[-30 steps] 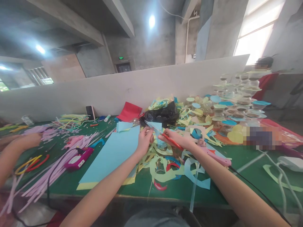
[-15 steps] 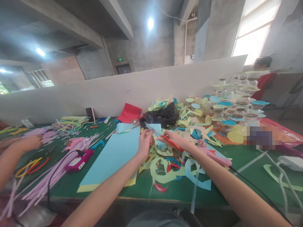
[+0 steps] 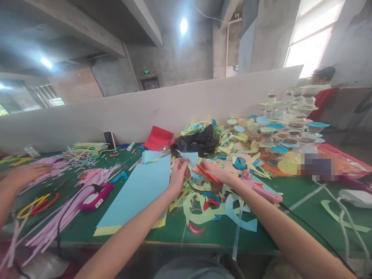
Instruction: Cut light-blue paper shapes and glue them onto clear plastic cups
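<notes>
My left hand (image 3: 179, 174) is closed at the edge of a small light-blue paper piece (image 3: 191, 156), gripping it. Red-handled scissors (image 3: 209, 175) are in my right hand (image 3: 214, 170), their blades by the blue piece. Under and around both hands spread cut paper scraps (image 3: 200, 211) in green, blue and red. Left of my left hand lies a stack of large blue sheets (image 3: 139, 190), with yellow paper beneath.
A glue gun (image 3: 263, 190) lies beyond my right forearm. Clear cups with paper discs (image 3: 274, 135) stand at the right. Pink strips, a magenta power box (image 3: 97, 197) and yellow-red scissors (image 3: 37, 205) are at left, near another person's hand (image 3: 31, 176). A black bag (image 3: 197, 142) sits behind.
The other person's hand at the left has shifted and flattened over the pink strips. My hands keep nearly the same pose around the paper and scissors; the view has shifted slightly.
</notes>
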`<state>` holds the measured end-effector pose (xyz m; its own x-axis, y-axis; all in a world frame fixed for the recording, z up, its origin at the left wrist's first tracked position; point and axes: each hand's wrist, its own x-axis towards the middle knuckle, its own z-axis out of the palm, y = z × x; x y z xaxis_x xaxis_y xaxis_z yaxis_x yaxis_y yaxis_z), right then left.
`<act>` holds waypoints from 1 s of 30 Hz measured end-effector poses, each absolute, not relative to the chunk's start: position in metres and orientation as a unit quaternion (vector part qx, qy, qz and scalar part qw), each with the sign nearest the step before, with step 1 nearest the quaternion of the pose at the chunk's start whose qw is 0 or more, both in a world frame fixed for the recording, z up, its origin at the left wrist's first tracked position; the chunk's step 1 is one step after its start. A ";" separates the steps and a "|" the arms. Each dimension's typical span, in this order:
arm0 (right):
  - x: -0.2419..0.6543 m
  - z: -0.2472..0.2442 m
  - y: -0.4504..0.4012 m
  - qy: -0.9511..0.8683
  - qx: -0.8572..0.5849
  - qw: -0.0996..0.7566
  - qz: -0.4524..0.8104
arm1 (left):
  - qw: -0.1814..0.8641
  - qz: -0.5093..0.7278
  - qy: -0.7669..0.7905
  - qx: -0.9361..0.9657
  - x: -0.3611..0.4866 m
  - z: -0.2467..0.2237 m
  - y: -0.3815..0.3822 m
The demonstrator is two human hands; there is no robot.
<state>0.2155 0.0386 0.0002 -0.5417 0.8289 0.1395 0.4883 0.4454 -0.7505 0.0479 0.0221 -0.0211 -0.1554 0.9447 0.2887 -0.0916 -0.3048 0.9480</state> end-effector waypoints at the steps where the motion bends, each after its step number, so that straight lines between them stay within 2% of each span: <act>1: 0.216 0.001 0.038 -0.810 -0.412 0.251 0.332 | 0.402 0.632 0.431 0.504 0.047 -0.021 0.023; 10: 0.219 0.013 0.032 -0.805 -0.420 0.226 0.353 | 0.351 0.679 0.422 0.487 0.038 -0.015 0.028; 21: 0.217 0.009 0.036 -0.806 -0.428 0.214 0.349 | 0.393 0.699 0.402 0.442 0.040 -0.021 0.029; 30: 0.212 0.005 0.041 -0.813 -0.449 0.224 0.294 | 0.396 0.701 0.406 0.432 0.039 -0.024 0.031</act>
